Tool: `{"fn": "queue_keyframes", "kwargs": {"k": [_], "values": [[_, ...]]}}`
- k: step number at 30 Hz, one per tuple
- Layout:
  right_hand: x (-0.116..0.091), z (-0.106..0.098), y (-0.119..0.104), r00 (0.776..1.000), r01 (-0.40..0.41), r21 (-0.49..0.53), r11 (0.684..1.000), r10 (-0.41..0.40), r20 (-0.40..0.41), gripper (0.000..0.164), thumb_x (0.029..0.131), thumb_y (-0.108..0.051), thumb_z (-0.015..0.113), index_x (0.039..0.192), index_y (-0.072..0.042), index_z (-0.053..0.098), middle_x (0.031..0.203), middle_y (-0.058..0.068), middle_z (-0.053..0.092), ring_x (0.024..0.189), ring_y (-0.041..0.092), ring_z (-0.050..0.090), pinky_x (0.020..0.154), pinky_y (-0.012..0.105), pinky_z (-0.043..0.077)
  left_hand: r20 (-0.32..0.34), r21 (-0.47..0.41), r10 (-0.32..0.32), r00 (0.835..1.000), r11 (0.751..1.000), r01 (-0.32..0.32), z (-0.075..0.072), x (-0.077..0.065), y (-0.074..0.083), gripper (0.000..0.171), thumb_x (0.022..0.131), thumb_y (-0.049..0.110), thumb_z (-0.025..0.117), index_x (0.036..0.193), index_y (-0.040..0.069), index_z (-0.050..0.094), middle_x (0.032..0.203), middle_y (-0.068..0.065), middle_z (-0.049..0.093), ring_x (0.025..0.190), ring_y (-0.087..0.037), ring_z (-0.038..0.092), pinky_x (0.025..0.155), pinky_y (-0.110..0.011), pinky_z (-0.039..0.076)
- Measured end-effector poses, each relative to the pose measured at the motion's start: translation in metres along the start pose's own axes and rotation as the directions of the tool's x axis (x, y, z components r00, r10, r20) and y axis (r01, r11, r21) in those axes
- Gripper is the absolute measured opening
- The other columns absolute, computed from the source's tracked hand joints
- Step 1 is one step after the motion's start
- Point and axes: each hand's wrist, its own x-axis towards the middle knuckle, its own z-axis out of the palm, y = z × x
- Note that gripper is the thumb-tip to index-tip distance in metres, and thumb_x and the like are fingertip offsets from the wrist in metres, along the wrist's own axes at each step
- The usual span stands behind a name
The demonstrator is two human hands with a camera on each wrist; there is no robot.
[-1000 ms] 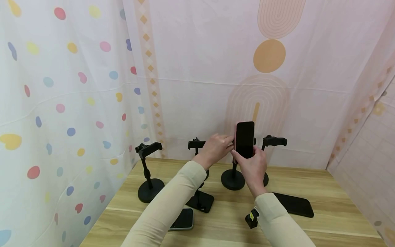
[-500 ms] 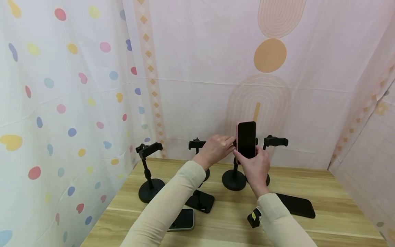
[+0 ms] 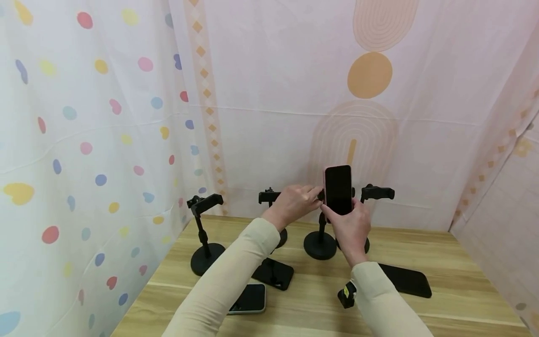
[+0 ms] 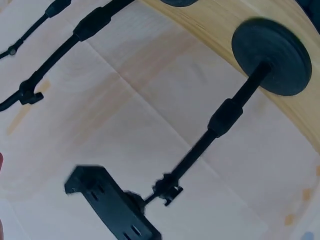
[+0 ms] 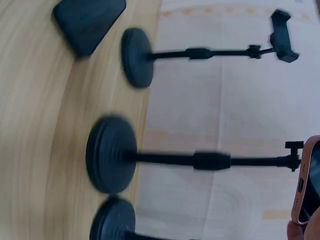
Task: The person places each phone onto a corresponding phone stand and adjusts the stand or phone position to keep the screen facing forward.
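Note:
A phone in a pink case (image 3: 338, 189) stands upright with its dark screen toward me, at the top of a black stand (image 3: 320, 244) in the head view. My right hand (image 3: 353, 223) grips the phone's lower end from below, thumb on its left edge. My left hand (image 3: 294, 202) reaches in from the left, and its fingertips pinch the stand's black clamp (image 3: 321, 194) beside the phone. In the right wrist view the phone's pink bottom edge (image 5: 304, 186) shows at the right, level with the stand's pole (image 5: 210, 160). Neither hand shows clearly in the wrist views.
More black stands rise from the wooden table (image 3: 455, 276): one far left (image 3: 205, 234), one behind my left hand (image 3: 267, 196), one at right (image 3: 378, 192). Phones lie flat: a light-cased one (image 3: 251, 298), a black one (image 3: 274, 274), another black one (image 3: 406, 280). Cloth walls enclose the table.
Both hands stay on the phone and clamp. The phone and hands sit very slightly further right in the picture; nothing was let go or picked up.

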Motion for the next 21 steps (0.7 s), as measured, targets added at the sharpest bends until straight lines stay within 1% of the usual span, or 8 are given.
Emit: {"fn": "queue_keyframes", "kwargs": {"k": [4,9,12,15,17,19,21], "values": [[0.0013,-0.0028,0.0019,1.0,-0.005,-0.017,1.0,0.005,0.0,0.076,0.076,-0.045,0.085,0.125,0.004,0.055,0.114,0.019,0.051,0.101,0.033,0.048,0.087,0.052,0.045,-0.004,0.003,0.014,1.0,1.0,-0.014,0.0023,0.0031,0.0026,0.023,0.091,0.025,0.074,0.106,0.008,0.07,0.09,0.0,0.073,0.075,-0.009,0.069,0.067,-0.019,0.054],[-0.0001,-0.0003,-0.0018,1.0,0.016,-0.035,0.999,-0.015,0.006,0.075,0.077,-0.043,0.085,0.125,0.006,0.055,0.115,0.021,0.051,0.102,0.035,0.048,0.089,0.053,0.044,0.019,-0.021,-0.015,1.0,1.0,0.016,0.0001,0.0025,0.0027,0.023,0.091,0.027,0.074,0.102,0.008,0.069,0.088,-0.001,0.073,0.075,-0.011,0.069,0.066,-0.021,0.054],[-0.0016,0.0013,-0.0041,1.0,0.026,-0.047,0.999,-0.026,0.004,0.075,0.077,-0.043,0.085,0.125,0.006,0.055,0.116,0.021,0.051,0.103,0.035,0.048,0.09,0.053,0.044,0.042,-0.047,-0.034,0.999,0.998,0.036,-0.0017,0.0004,0.0023,0.025,0.092,0.027,0.073,0.107,0.008,0.07,0.093,-0.002,0.073,0.079,-0.012,0.07,0.068,-0.022,0.055],[-0.0013,0.0002,-0.004,0.999,0.028,-0.053,0.998,-0.027,0.019,0.078,0.077,-0.043,0.085,0.128,0.007,0.053,0.119,0.022,0.05,0.105,0.036,0.048,0.091,0.054,0.044,0.072,-0.085,-0.059,0.996,0.994,0.065,-0.0025,0.0001,0.0036,0.028,0.093,0.024,0.073,0.114,0.006,0.07,0.099,-0.004,0.074,0.081,-0.013,0.07,0.07,-0.023,0.055],[-0.0013,-0.001,-0.0038,0.999,0.028,-0.056,0.998,-0.025,0.041,0.081,0.078,-0.046,0.084,0.13,0.007,0.052,0.12,0.023,0.049,0.106,0.036,0.047,0.091,0.055,0.044,0.102,-0.117,-0.087,0.991,0.988,0.098,-0.0039,0.0002,0.0053,0.032,0.093,0.021,0.071,0.119,0.003,0.069,0.104,-0.006,0.074,0.083,-0.014,0.071,0.071,-0.024,0.056],[-0.0004,-0.0021,-0.0032,0.998,0.025,-0.058,0.998,-0.021,0.065,0.082,0.079,-0.048,0.082,0.131,0.008,0.051,0.122,0.023,0.047,0.106,0.036,0.047,0.091,0.055,0.044,0.138,-0.162,-0.135,0.981,0.974,0.157,-0.0053,0.0011,0.0072,0.034,0.094,0.02,0.067,0.122,0.001,0.067,0.106,-0.009,0.073,0.081,-0.016,0.071,0.07,-0.026,0.056],[0.0014,-0.0032,-0.0026,0.996,0.024,-0.058,0.998,-0.019,0.086,0.079,0.081,-0.049,0.08,0.129,0.008,0.052,0.121,0.023,0.047,0.105,0.036,0.047,0.09,0.054,0.044,0.189,-0.208,-0.201,0.961,0.948,0.239,-0.0062,0.0036,0.009,0.038,0.096,0.023,0.065,0.125,0.0,0.065,0.1,-0.01,0.074,0.075,-0.017,0.071,0.067,-0.028,0.056]]}}
